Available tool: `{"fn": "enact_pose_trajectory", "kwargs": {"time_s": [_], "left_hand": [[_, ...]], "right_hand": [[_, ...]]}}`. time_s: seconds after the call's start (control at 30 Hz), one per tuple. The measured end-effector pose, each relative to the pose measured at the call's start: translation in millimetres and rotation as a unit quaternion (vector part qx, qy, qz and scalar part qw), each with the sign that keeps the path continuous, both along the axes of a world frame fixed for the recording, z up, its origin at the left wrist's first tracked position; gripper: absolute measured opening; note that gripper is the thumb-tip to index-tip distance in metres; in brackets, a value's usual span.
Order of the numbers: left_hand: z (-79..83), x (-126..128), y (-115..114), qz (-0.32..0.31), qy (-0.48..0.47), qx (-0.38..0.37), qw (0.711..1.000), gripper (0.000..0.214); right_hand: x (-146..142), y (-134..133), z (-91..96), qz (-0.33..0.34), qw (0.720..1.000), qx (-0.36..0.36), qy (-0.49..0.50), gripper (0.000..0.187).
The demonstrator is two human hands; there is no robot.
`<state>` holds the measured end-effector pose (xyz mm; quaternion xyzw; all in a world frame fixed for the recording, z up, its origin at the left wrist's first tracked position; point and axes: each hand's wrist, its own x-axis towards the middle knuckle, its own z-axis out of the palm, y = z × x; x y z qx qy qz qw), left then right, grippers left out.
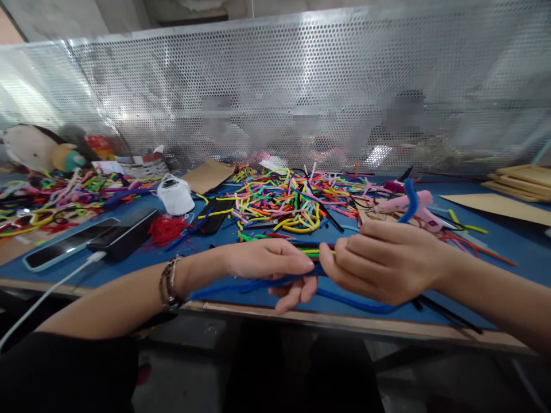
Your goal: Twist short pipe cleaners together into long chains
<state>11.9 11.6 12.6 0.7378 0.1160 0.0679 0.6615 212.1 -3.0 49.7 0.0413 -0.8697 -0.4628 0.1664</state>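
Observation:
My left hand (269,264) and my right hand (383,261) meet over the front edge of the blue table (508,241). Both are closed on blue pipe cleaners (241,285). The left pinches the strands between thumb and fingers; their tails trail back under my left wrist. The right fist grips the same strands, with one blue end (410,201) curling up above it and another looping below it. A thin bundle of mixed-colour pipe cleaners (321,249) shows between the two hands.
A big heap of coloured pipe cleaners (288,201) lies mid-table, another heap (55,198) at left. A pink glue gun (404,205), white thread spool (175,195), red thread (166,228), phone on a charging cable (64,249), black box (124,235), cardboard sheets (499,206). Perforated metal screen (275,86) behind; people beyond it.

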Motion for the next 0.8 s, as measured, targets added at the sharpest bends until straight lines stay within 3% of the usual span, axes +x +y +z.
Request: {"fn": "enact_pose_trajectory", "kwargs": {"time_s": [0.1,0.17,0.2,0.23,0.3,0.37,0.4,0.43,0.47,0.5,0.53,0.57,0.6,0.67,0.7,0.73,0.8], "left_hand": [[-1.8,-1,3,-0.027,0.033,0.038,0.998,0.032],[-0.6,-3,5,0.004,0.048,0.187,0.981,0.031],[0.2,-3,5,0.027,0.053,0.308,0.950,0.031],[1.0,-4,5,0.049,0.057,0.446,0.892,0.031],[2.4,-5,4,0.080,0.050,0.703,0.705,0.032],[4.2,-5,1,0.080,0.025,0.855,0.511,0.031],[5.3,-5,-1,0.074,0.011,0.893,0.443,0.030],[6.7,-5,-1,0.070,0.000,0.913,0.401,0.029],[8.1,-5,-1,0.069,-0.002,0.918,0.390,0.029],[9.3,-6,0,0.073,0.007,0.908,0.413,0.030],[10.3,-6,2,0.080,0.021,0.878,0.471,0.031],[10.8,-7,4,0.090,0.037,0.823,0.560,0.032],[10.6,-8,7,0.101,0.050,0.738,0.665,0.032],[7.8,-8,13,0.110,0.052,0.497,0.859,0.032],[5.1,-8,14,0.107,0.043,0.368,0.922,0.033],[1.8,-7,15,0.103,0.028,0.252,0.962,0.034],[-5.6,-3,14,0.083,-0.009,0.084,0.993,0.039]], "right_hand": [[-2,-1,1.2,0.007,0.998,0.047,-0.051,0.022],[-4,1,-3.6,-0.019,0.999,0.005,-0.049,0.025],[-4,2,-7.6,-0.036,0.998,-0.045,-0.039,0.027],[-5,4,-12.3,-0.060,0.991,-0.117,-0.025,0.029],[-7,8,-23.0,-0.117,0.941,-0.317,0.018,0.029],[-10,11,-33.0,-0.141,0.821,-0.549,0.061,0.030],[-11,13,-36.8,-0.132,0.744,-0.649,0.081,0.030],[-13,14,-39.5,-0.111,0.672,-0.726,0.101,0.030],[-14,16,-40.6,-0.084,0.618,-0.773,0.115,0.030],[-14,18,-40.2,-0.071,0.595,-0.791,0.120,0.029],[-14,19,-38.1,-0.074,0.610,-0.780,0.118,0.029],[-13,20,-34.7,-0.095,0.661,-0.737,0.108,0.030],[-11,21,-30.3,-0.126,0.734,-0.661,0.094,0.029],[-8,20,-20.7,-0.155,0.887,-0.430,0.064,0.026],[-6,19,-16.4,-0.142,0.941,-0.301,0.054,0.025],[-5,16,-12.9,-0.113,0.975,-0.186,0.048,0.024],[-5,10,-8.5,-0.051,0.997,-0.035,0.038,0.022]]}}
